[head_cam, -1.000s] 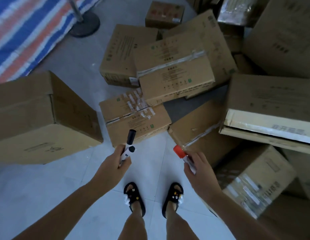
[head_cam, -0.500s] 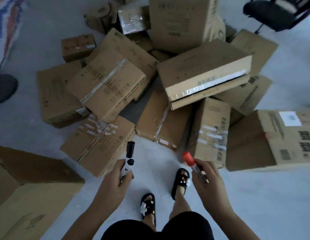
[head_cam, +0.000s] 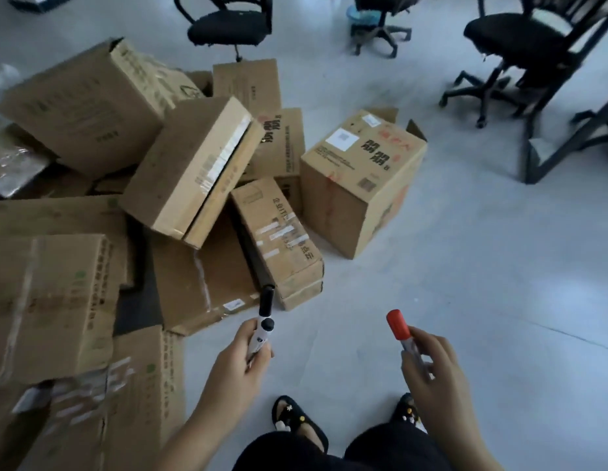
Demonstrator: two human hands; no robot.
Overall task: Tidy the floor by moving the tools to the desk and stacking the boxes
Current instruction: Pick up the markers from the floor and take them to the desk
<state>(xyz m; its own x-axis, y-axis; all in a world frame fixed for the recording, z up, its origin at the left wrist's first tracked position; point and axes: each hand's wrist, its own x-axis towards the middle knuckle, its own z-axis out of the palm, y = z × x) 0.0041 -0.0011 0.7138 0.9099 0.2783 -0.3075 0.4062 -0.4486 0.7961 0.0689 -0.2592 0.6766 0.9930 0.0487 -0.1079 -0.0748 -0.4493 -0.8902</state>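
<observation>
**Already in hand: two markers, with the desk frame ahead to the right**

Leftmost, the heap of cardboard boxes covers the floor from its left edge to about the middle, tilted and overlapping, none squared into a stack. One long narrow box points its near end at the person's left side, and a separate labelled box stands by itself on the floor just right of the heap.

Next, the left hand has its fingers curled round a black-capped marker; the marker's long axis runs away from the body, cap forward, its tip close to the near end of the narrow box. Further right, the right hand pinches a red-capped marker by its barrel, cap up and leaning slightly left. Both tools are thus off the floor and carried in front of the body, above the sandalled feet.

Toward the upper right stands a dark metal desk frame, with office chairs beside and behind it; the desk top itself is out of view. Judged from this layout, the delivery lies forward and to the right, the right hand being the nearer one. Open floor separates the person from the frame, and only the chair bases could obstruct the approach.
</observation>
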